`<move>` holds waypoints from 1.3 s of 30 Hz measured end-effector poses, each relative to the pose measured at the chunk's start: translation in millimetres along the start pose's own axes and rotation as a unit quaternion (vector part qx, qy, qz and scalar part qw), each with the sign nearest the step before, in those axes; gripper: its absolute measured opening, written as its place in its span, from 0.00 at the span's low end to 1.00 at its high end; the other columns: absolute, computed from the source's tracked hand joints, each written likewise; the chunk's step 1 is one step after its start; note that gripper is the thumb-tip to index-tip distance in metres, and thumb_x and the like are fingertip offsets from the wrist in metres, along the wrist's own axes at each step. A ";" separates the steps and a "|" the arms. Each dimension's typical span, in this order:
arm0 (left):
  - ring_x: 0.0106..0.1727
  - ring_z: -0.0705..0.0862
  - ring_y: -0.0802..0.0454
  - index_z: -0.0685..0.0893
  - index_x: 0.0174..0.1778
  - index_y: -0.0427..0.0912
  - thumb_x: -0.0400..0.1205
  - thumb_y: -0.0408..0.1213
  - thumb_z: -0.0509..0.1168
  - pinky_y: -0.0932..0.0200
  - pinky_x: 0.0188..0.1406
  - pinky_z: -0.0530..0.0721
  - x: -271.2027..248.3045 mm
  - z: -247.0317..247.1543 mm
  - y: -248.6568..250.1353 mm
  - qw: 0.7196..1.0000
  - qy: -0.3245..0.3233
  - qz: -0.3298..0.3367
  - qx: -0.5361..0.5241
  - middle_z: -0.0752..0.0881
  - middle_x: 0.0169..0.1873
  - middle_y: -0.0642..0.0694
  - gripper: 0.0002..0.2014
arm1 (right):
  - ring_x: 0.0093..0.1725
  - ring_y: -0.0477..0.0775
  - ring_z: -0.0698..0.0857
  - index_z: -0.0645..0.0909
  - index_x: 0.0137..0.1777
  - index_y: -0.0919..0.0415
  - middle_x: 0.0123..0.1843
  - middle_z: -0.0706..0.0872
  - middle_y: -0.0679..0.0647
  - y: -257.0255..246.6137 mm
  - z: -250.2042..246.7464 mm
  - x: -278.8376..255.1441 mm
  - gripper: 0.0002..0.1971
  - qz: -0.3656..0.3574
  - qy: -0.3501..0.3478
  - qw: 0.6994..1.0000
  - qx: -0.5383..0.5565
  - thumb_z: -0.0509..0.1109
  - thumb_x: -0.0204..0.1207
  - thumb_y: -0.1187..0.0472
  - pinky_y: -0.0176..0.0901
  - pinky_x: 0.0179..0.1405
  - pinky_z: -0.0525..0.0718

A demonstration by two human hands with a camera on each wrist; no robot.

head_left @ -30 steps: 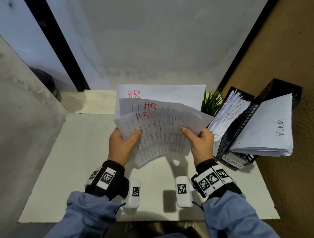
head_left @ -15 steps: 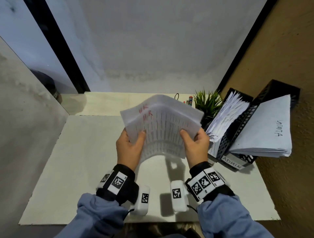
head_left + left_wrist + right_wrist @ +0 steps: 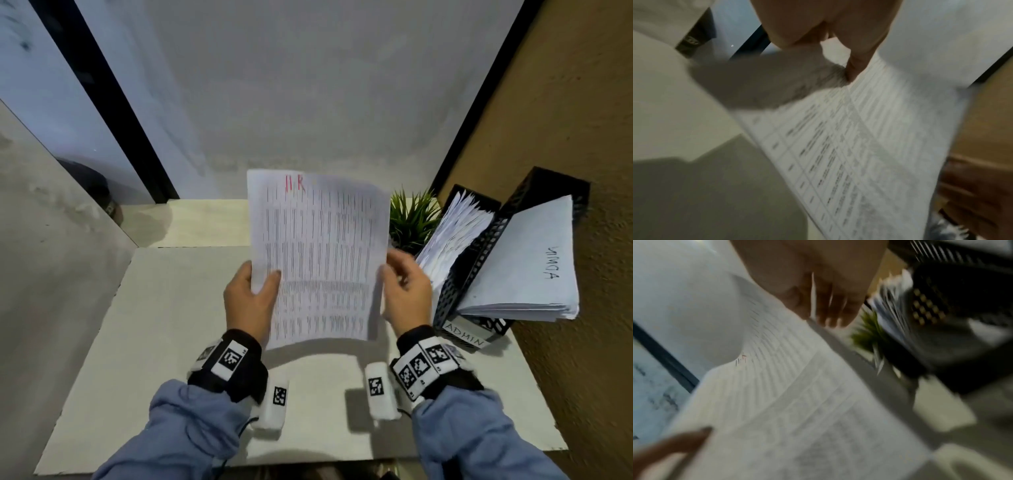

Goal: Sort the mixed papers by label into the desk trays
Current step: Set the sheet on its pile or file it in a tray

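A squared stack of printed papers [image 3: 322,260] marked "HR" in red stands upright above the desk [image 3: 171,342]. My left hand [image 3: 253,294] pinches its left edge, thumb on the front sheet. My right hand [image 3: 407,287] is at the stack's right edge with loose fingers; it is blurred and no grip shows. In the left wrist view the thumb [image 3: 859,56] presses the papers [image 3: 869,146]. The right wrist view shows straight fingers [image 3: 828,296] beside the papers [image 3: 787,402]. Two black mesh trays stand at the right, one [image 3: 479,260] holding fanned sheets, the other [image 3: 548,188] an "ADMIN" stack [image 3: 527,260].
A small green plant [image 3: 411,219] sits just behind the right hand, left of the trays. A white "ADMIN" label [image 3: 464,334] is on the tray front. Walls close in on the left, the back and the right of the desk.
The fanned HR sheets were gathered into one stack and raised upright. The right thumb came off the front sheet, and that hand now sits at the right edge.
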State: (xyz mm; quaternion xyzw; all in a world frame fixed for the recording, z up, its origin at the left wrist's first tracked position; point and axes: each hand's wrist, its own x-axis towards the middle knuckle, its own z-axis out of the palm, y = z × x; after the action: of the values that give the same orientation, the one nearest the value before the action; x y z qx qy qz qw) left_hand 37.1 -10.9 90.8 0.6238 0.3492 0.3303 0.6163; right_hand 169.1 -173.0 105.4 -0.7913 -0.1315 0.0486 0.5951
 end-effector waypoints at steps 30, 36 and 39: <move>0.44 0.84 0.35 0.79 0.57 0.39 0.80 0.30 0.58 0.46 0.44 0.85 51.7 205.6 116.6 0.832 -0.238 0.281 0.415 0.86 0.44 0.35 0.11 | 0.45 0.62 0.81 0.79 0.42 0.63 0.42 0.81 0.60 60.7 -66.1 93.7 0.20 0.179 0.046 0.966 -0.181 0.68 0.72 0.43 0.45 0.43 0.75; 0.44 0.84 0.36 0.79 0.57 0.39 0.80 0.30 0.58 0.45 0.45 0.85 54.7 203.1 118.8 0.828 -0.233 0.288 0.421 0.86 0.43 0.37 0.11 | 0.51 0.66 0.84 0.77 0.47 0.69 0.49 0.84 0.66 59.3 -56.3 97.5 0.15 0.249 0.036 0.950 -0.184 0.70 0.70 0.56 0.46 0.44 0.79; 0.43 0.83 0.38 0.79 0.55 0.39 0.80 0.30 0.58 0.47 0.44 0.84 54.6 201.8 123.8 0.830 -0.232 0.291 0.415 0.86 0.42 0.38 0.10 | 0.51 0.68 0.83 0.75 0.48 0.67 0.46 0.80 0.65 59.6 -62.4 95.7 0.07 0.231 0.049 0.956 -0.173 0.65 0.72 0.64 0.44 0.42 0.73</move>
State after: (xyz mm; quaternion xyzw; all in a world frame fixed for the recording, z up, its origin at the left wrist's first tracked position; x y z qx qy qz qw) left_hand 240.0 -73.0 209.1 0.9518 0.1031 0.1639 0.2376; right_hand 284.5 -220.8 74.0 -0.8923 0.0779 0.1229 0.4273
